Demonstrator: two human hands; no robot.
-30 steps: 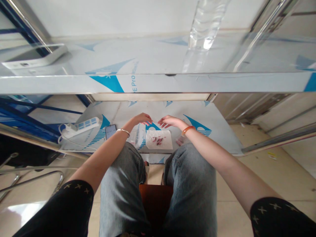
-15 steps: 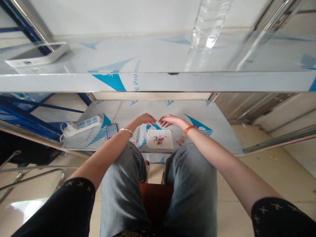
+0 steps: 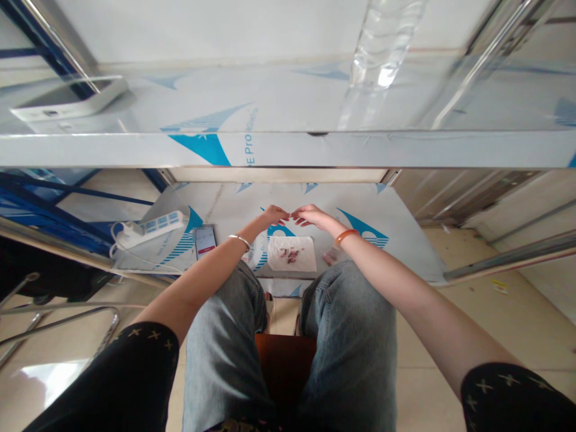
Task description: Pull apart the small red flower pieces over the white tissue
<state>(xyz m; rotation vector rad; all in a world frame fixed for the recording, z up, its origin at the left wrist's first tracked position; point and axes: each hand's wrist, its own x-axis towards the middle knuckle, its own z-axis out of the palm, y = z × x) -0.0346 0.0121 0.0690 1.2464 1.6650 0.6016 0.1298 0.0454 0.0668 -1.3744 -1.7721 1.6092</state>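
Note:
My left hand and my right hand meet fingertip to fingertip over the lower steel shelf, just beyond a white paper napkin. Both hands are pinched closed on something too small to make out between them. Small red-pink bits lie scattered on the napkin. A clear plastic bag lies left of the napkin, under my left wrist. I sit with my knees against the shelf's front edge.
A phone with a lit screen and a white power strip with its cable lie on the shelf's left. On the upper shelf stand a clear water bottle and a white device. A metal chair frame is at lower left.
Both hands drew together until their fingertips met above the napkin. The phone's screen now shows a lit page.

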